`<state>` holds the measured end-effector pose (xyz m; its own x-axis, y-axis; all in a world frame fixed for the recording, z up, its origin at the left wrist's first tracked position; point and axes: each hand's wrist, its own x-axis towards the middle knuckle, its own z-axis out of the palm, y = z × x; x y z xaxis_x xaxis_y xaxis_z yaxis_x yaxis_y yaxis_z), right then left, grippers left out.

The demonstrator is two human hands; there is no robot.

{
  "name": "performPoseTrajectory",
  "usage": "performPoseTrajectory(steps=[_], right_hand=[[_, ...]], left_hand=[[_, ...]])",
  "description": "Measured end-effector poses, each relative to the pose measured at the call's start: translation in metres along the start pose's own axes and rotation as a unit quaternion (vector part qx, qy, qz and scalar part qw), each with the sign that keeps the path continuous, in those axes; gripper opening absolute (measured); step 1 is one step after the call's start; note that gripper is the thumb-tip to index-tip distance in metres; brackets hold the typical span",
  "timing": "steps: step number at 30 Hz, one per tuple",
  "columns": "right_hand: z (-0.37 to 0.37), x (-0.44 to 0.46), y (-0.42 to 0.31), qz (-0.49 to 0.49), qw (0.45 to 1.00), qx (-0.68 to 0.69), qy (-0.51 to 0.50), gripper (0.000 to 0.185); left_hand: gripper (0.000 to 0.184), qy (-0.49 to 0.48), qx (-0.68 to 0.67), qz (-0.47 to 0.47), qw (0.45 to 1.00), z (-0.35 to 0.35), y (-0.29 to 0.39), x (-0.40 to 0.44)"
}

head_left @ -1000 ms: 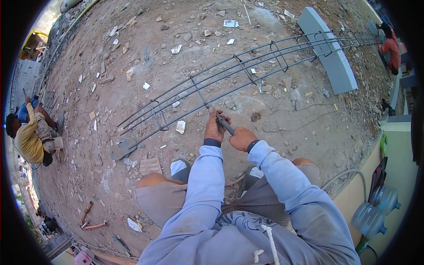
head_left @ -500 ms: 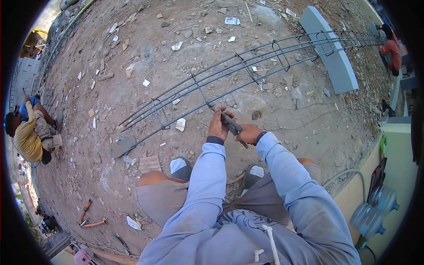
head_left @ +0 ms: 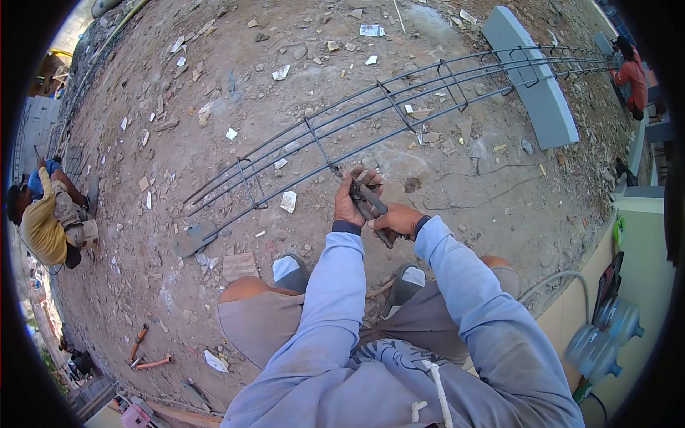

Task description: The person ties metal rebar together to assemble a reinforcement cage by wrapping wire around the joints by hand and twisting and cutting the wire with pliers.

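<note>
A cage of long steel bars (head_left: 317, 143) with bent stirrups runs from low left to far right in front of me. My left hand (head_left: 348, 203) is closed around the upper part of dark pincers (head_left: 371, 203), its fingertips close to where a stirrup meets the nearest bar. Lower down, my right hand (head_left: 401, 219) grips the handles, which stand slightly apart. The jaws are mostly hidden by my left fingers, and I cannot make out any wire there.
A grey slab (head_left: 549, 110) props the cage at right; a flat grey piece (head_left: 190, 242) lies near its left end. Co-workers sit at left (head_left: 44, 232) and far right (head_left: 631, 80). Orange-handled tools (head_left: 153, 363) lie lower left; water jugs (head_left: 594, 353) stand lower right. Rubble covers the ground.
The pincers have turned a little in my hands, and their handles show further apart. My right hand has shifted slightly down and left. The cage's left end has moved slightly left in view.
</note>
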<state>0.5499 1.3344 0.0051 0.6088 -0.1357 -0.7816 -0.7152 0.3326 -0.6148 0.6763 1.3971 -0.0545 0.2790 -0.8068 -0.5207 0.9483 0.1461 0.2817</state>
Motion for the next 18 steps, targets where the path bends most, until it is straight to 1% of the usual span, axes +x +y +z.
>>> performPoseTrajectory(steps=[3, 5, 8, 9, 11, 14, 16, 17, 18], right_hand=[[-0.003, 0.006, 0.009, -0.016, 0.999, -0.032, 0.010, 0.027], [-0.007, 0.006, 0.010, -0.021, 0.998, -0.056, 0.014, 0.028], [-0.019, -0.002, -0.005, -0.008, 0.992, -0.126, 0.006, 0.030], [-0.025, -0.002, -0.006, 0.003, 0.994, -0.108, -0.015, 0.031], [-0.035, -0.002, -0.008, 0.024, 0.995, -0.074, -0.057, 0.033], [-0.035, 0.001, -0.003, 0.045, 0.996, 0.041, -0.061, 0.042], [-0.033, 0.001, -0.008, 0.058, 0.990, -0.130, 0.025, 0.047], [-0.029, -0.001, -0.009, 0.065, 0.972, -0.214, 0.067, 0.050], [-0.023, -0.003, -0.007, 0.033, 0.949, -0.275, 0.149, 0.055]], left_hand=[[0.032, -0.012, -0.041, -0.027, 0.999, 0.007, -0.002, -0.003], [0.029, -0.042, -0.055, -0.024, 0.997, -0.011, -0.008, 0.007], [0.026, -0.065, -0.078, -0.009, 0.995, -0.011, -0.011, 0.011], [0.026, -0.069, -0.085, -0.001, 0.994, -0.006, -0.012, 0.011], [0.025, -0.040, -0.068, 0.005, 0.997, 0.004, -0.012, 0.013], [0.025, 0.028, -0.022, 0.012, 0.999, 0.011, -0.008, 0.011], [0.024, 0.077, 0.021, 0.023, 0.997, 0.016, -0.008, 0.014], [0.025, 0.103, 0.046, 0.030, 0.993, 0.017, -0.010, 0.013], [0.025, 0.129, 0.072, 0.039, 0.988, 0.018, -0.011, 0.013]])
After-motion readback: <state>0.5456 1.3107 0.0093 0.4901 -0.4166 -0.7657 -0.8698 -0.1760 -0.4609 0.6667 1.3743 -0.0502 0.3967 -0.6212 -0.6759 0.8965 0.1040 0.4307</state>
